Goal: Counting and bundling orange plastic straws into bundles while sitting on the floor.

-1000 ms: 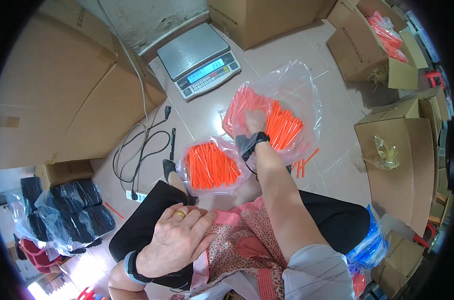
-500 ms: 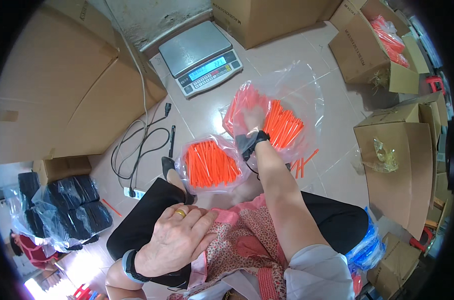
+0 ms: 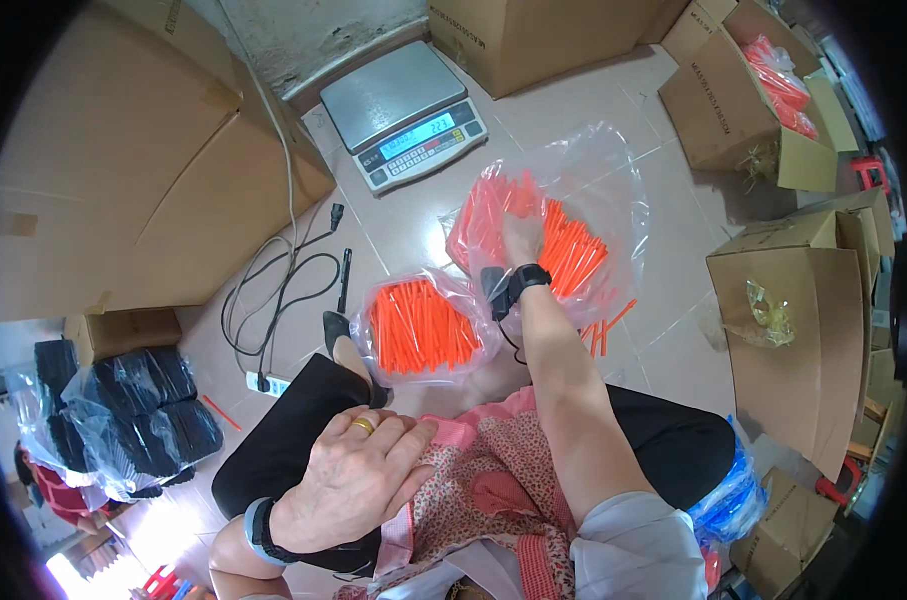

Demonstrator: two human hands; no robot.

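Observation:
My left hand (image 3: 358,470), wearing a gold ring, lies on my lap against the patterned apron (image 3: 473,470). Its fingers are stretched out and it holds nothing. My right hand (image 3: 522,240) reaches into a large clear plastic bag (image 3: 613,180) of thin orange plastic sticks (image 3: 576,250). Its fingers are hidden among the sticks and film, so their grip does not show. Closer to me and to the left stands a second bag (image 3: 488,335), filled with upright orange sticks (image 3: 423,325). A few loose sticks (image 3: 601,335) lie on the floor right of it.
A digital scale (image 3: 403,110) with a lit display sits beyond the bags. Cables (image 3: 283,290) and a black pen (image 3: 345,270) lie to the left, near a big cardboard box (image 3: 123,200). Wrapped black goods (image 3: 143,420) are stacked at lower left. Open cartons (image 3: 793,330) line the right side.
My right hand has shifted slightly right within the bag, and its wrist has turned a little. My left hand has stayed in place.

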